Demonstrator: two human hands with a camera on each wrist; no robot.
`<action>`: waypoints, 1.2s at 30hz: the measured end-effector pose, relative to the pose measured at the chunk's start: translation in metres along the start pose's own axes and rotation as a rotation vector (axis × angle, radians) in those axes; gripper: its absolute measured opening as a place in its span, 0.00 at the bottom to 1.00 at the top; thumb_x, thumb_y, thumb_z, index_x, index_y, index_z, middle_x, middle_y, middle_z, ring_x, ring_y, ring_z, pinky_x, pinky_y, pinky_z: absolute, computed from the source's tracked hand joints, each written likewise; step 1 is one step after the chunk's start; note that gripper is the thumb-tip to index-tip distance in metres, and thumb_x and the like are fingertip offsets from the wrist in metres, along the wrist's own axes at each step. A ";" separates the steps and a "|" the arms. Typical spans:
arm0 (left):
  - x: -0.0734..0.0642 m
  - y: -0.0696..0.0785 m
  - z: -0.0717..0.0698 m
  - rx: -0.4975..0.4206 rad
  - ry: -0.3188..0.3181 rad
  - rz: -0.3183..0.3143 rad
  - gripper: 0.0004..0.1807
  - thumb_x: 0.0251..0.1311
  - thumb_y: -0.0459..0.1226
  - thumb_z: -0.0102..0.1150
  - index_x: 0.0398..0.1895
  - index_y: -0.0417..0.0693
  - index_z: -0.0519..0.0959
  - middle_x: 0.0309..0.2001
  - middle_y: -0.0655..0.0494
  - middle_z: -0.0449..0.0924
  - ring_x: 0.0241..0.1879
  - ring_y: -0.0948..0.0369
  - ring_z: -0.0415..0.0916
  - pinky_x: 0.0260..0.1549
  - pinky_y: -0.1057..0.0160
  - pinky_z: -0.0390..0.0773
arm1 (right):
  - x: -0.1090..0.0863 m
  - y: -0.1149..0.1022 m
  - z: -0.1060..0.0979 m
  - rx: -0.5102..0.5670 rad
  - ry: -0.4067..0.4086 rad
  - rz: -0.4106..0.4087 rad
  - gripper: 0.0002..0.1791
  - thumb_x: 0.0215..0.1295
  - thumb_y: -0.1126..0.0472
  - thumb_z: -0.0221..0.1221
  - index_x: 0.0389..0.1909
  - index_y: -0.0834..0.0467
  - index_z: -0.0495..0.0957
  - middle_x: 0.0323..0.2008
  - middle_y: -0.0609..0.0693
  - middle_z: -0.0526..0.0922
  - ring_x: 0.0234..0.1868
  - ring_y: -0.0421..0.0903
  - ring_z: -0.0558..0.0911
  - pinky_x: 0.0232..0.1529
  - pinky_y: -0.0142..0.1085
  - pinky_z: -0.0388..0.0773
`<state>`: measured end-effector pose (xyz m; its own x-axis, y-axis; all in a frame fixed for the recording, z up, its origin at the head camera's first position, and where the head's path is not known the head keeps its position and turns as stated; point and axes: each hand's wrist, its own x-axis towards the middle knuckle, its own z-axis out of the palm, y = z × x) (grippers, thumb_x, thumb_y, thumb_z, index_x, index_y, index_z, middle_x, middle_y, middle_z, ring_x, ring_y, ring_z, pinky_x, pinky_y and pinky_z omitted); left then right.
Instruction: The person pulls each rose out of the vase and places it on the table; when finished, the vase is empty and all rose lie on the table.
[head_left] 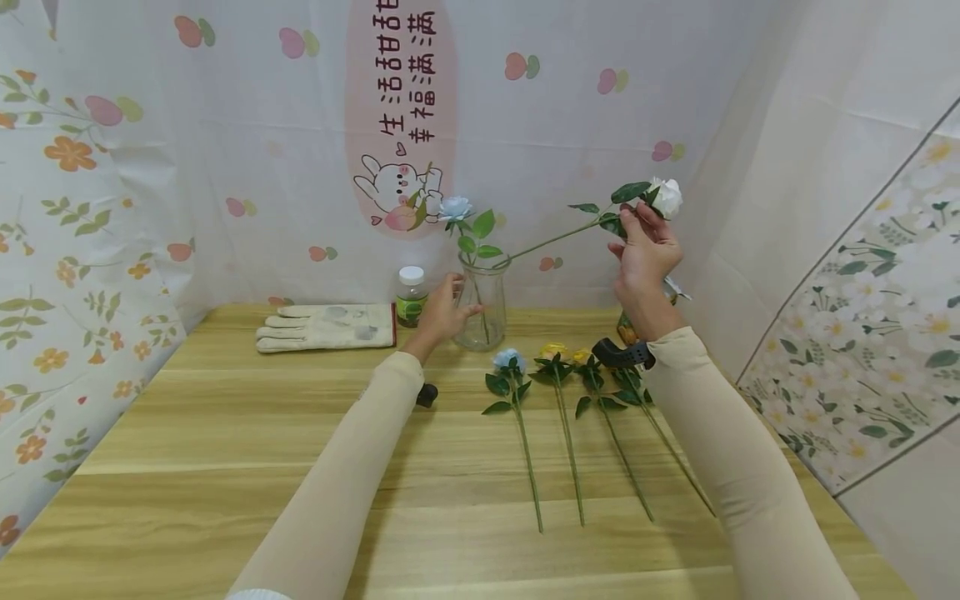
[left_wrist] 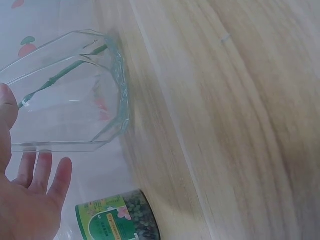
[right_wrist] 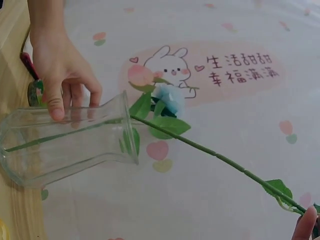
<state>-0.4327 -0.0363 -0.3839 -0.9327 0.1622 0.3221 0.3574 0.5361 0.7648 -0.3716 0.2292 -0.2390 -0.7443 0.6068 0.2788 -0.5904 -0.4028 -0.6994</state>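
A clear glass vase [head_left: 491, 321] stands upright near the back of the table, with a light blue artificial rose [head_left: 455, 208] in it. My left hand [head_left: 442, 312] holds the vase's left side, thumb in front and fingers behind; in the left wrist view part of that hand [left_wrist: 32, 200] is cut off. High on the right, my right hand [head_left: 647, 254] pinches a white rose [head_left: 666, 198] just under its bloom. Its green stem [right_wrist: 215, 154] slants down to the left, its lower end at the vase rim [right_wrist: 131, 132].
Blue [head_left: 508, 361] and yellow roses [head_left: 553, 352] lie in a row on the wooden table, stems toward me. Left of the vase are a white-capped jar [head_left: 411, 297] and a pale work glove [head_left: 330, 327]. A printed curtain [head_left: 570, 108] hangs behind.
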 end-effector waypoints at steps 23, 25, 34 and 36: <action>-0.002 -0.007 -0.012 -0.018 -0.104 0.057 0.37 0.66 0.43 0.64 0.74 0.48 0.59 0.70 0.45 0.67 0.66 0.47 0.67 0.64 0.49 0.68 | -0.044 0.007 -0.004 -0.047 -0.172 0.085 0.11 0.60 0.70 0.67 0.44 0.65 0.81 0.36 0.52 0.86 0.23 0.44 0.83 0.11 0.28 0.72; -0.001 -0.007 -0.013 -0.013 -0.110 0.066 0.37 0.66 0.43 0.64 0.74 0.47 0.59 0.69 0.44 0.67 0.66 0.47 0.67 0.64 0.49 0.69 | -0.051 0.012 -0.004 -0.058 -0.197 0.092 0.12 0.61 0.70 0.67 0.46 0.67 0.81 0.35 0.52 0.85 0.24 0.44 0.83 0.11 0.28 0.72; -0.001 -0.006 -0.016 0.029 -0.124 0.076 0.37 0.67 0.43 0.63 0.74 0.48 0.58 0.70 0.45 0.67 0.66 0.48 0.68 0.64 0.49 0.69 | -0.079 0.031 -0.008 -0.173 -0.302 0.194 0.09 0.65 0.69 0.63 0.45 0.63 0.82 0.37 0.49 0.87 0.23 0.42 0.78 0.12 0.28 0.72; -0.001 -0.006 -0.016 0.041 -0.124 0.076 0.37 0.67 0.43 0.63 0.74 0.48 0.58 0.70 0.45 0.67 0.66 0.48 0.68 0.63 0.49 0.69 | -0.085 0.034 -0.009 -0.200 -0.330 0.245 0.07 0.66 0.68 0.62 0.43 0.60 0.83 0.38 0.47 0.87 0.23 0.42 0.77 0.13 0.28 0.71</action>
<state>-0.4330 -0.0528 -0.3806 -0.9030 0.3033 0.3044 0.4269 0.5516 0.7166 -0.3261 0.1700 -0.2925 -0.9332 0.2465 0.2616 -0.3370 -0.3471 -0.8752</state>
